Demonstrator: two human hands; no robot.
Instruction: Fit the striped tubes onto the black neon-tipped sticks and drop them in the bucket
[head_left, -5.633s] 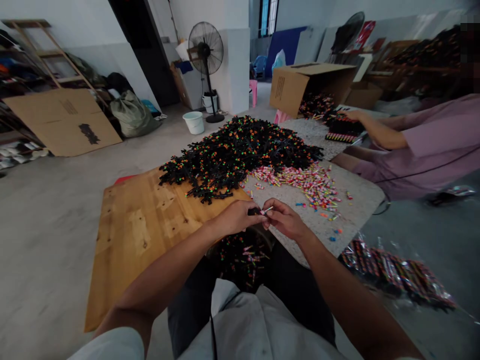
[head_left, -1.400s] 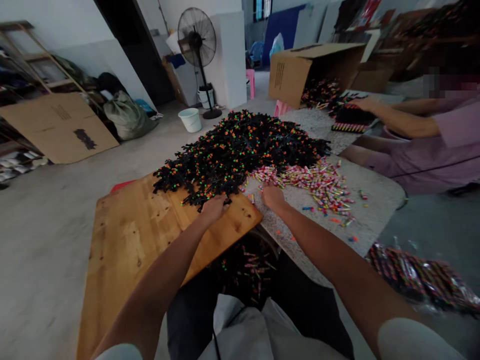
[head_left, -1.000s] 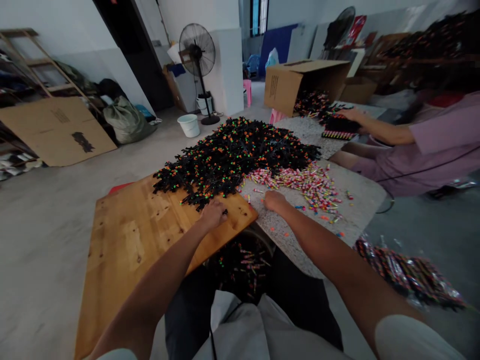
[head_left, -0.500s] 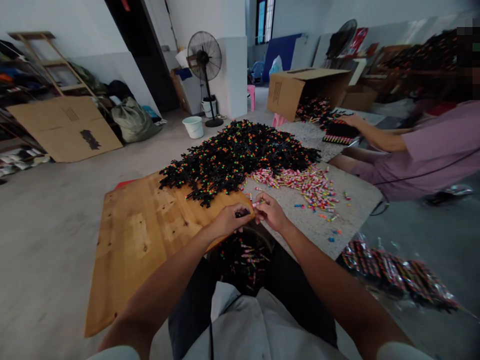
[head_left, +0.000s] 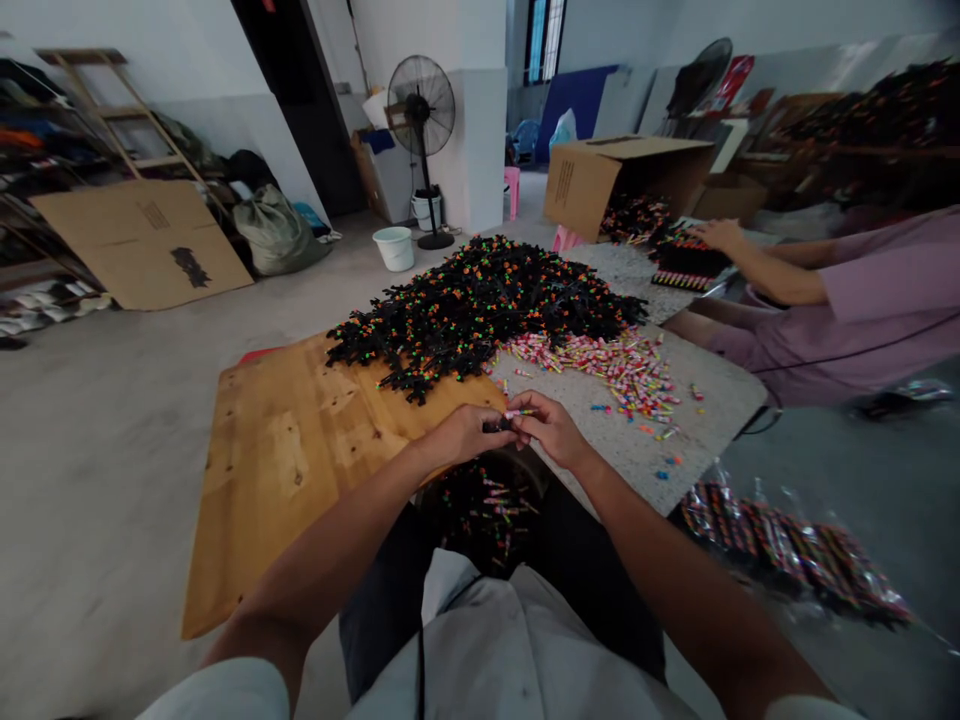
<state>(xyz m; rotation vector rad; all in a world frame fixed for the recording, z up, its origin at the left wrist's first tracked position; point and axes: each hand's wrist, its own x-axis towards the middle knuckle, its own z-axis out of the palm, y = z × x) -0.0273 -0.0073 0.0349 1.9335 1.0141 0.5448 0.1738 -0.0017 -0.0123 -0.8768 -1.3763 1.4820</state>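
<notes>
"Beside the wooden surface point(head_left: 255, 480), what is being held?"

"A black piece point(head_left: 496, 426) is being gripped in the left hand point(head_left: 466, 434); a small coloured tube point(head_left: 520, 412) is being pinched by the right hand point(head_left: 555, 428)."

"What has changed?"

"Both hands, seen apart a second ago, are being held together, so piece and tube are being kept close; any join cannot be told. Behind, a black heap point(head_left: 480, 300) is being bordered by pink tubes point(head_left: 626, 372)."

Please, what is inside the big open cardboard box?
At the mouth of the box, many small black pieces with orange spots are visible. The side wall and shadow hide the deeper part, so what is there cannot be seen.
</notes>
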